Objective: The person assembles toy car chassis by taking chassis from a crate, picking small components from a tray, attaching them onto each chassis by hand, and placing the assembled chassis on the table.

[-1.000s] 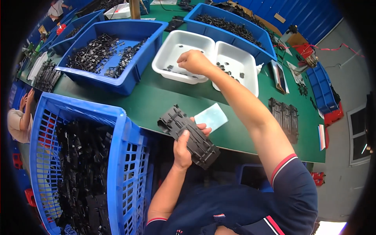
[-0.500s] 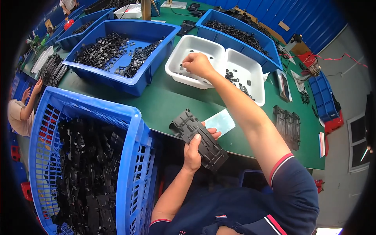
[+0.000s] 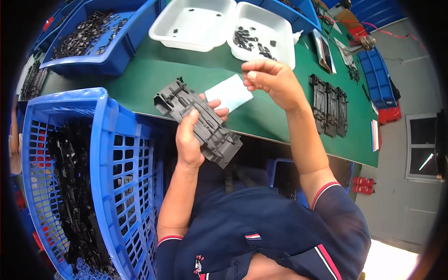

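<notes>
A long black moulded plastic part (image 3: 207,126), with ribs and clips, lies tilted in my left hand (image 3: 189,140). The thumb presses on its top face and the fingers wrap beneath it, just over the table's front edge. My right hand (image 3: 276,84) hovers to the right of that part, thumb and fingertips pinched together. Whatever the pinch holds, if anything, is too small to make out. Under and between the hands a pale blue-white sheet (image 3: 229,94) lies on the green table. Beyond it stand two white trays, the left tray (image 3: 184,41) and the right tray (image 3: 288,51), with small black pieces (image 3: 246,38) inside.
At my left stands a blue crate (image 3: 105,163) full of black plastic parts (image 3: 77,200). A blue bin (image 3: 109,60) of small black parts sits at the back left. Several finished-looking black parts (image 3: 329,105) lie in a row on the table (image 3: 275,123) at right.
My right hand has moved out of the left white tray and back toward me, fingers pinched. My left hand still grips the black plastic part. The whole view has shifted.
</notes>
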{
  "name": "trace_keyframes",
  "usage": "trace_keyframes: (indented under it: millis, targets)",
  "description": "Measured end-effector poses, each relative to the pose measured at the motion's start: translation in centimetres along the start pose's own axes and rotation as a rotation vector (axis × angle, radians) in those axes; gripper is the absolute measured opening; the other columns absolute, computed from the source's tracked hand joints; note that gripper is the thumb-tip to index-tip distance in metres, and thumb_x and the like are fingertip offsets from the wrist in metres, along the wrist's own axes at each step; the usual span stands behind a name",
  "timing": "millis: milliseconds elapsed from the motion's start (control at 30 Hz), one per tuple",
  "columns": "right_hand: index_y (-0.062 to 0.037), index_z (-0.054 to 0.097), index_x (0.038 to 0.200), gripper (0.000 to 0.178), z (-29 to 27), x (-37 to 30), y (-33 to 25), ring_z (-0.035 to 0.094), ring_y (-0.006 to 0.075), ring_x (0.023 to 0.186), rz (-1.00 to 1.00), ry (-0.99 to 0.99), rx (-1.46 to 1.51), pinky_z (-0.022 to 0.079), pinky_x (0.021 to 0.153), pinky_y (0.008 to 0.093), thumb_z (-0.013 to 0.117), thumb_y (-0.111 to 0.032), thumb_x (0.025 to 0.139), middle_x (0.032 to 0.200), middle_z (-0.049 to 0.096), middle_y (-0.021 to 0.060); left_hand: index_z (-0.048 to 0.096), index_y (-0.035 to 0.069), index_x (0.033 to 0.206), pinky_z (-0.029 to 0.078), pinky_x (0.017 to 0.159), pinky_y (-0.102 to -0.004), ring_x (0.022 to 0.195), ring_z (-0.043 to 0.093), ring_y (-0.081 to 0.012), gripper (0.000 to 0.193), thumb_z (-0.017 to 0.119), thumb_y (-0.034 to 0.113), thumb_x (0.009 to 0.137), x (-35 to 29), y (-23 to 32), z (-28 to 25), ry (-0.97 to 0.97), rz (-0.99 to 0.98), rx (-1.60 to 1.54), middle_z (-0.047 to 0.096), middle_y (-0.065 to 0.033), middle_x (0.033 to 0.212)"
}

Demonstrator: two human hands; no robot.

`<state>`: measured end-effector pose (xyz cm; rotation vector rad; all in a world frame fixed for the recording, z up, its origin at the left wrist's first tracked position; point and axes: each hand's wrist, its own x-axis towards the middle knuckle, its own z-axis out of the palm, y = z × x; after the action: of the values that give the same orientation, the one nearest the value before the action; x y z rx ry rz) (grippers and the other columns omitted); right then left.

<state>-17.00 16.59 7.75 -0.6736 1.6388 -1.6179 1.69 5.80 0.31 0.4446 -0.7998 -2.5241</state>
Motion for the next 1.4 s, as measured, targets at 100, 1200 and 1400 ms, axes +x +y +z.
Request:
trace_keyframes:
  millis: [100,1200,1400]
  targets:
    - [0.0015,0.067,0.098,0.019,-1.5,-1.6,2.4,0.061,0.0105,0.075,0.015,0.090,-0.180,0.050,0.067,0.0237,0.068,-0.010,0.083,0.085,0.066,0.0054,0.034,-0.006,0.132,0.049,0.091,-0.0429,0.103,0.060,-0.0344,0.049,0.035,0.024,0.093,-0.6,-0.1,0.4,-0.006,-0.055,0.005,0.054,-0.0249,0.121]
    - [0.0010,0.068,0.095,0.017,0.5,0.9,5.7,0.060,0.0095,0.070,-0.131,0.270,-0.832,0.050,0.065,0.0250,0.065,-0.010,0.082,0.080,0.067,0.0053,0.034,-0.010,0.133,0.051,0.086,-0.0378,0.100,0.063,-0.0308,0.054,0.039,0.027,0.093,-0.6,-0.5,0.4,0.004,-0.160,0.128,0.050,-0.0223,0.131]
    - [0.0002,0.066,0.094,0.011,0.9,-2.1,4.7,0.060,0.0097,0.072,-0.462,0.259,-0.567,0.049,0.062,0.0218,0.065,0.001,0.083,0.083,0.063,0.0043,0.035,-0.008,0.133,0.050,0.086,-0.0380,0.102,0.062,-0.0305,0.053,0.043,0.023,0.091,-0.9,-0.3,0.2,-0.017,-0.162,0.102,0.051,-0.0244,0.127]
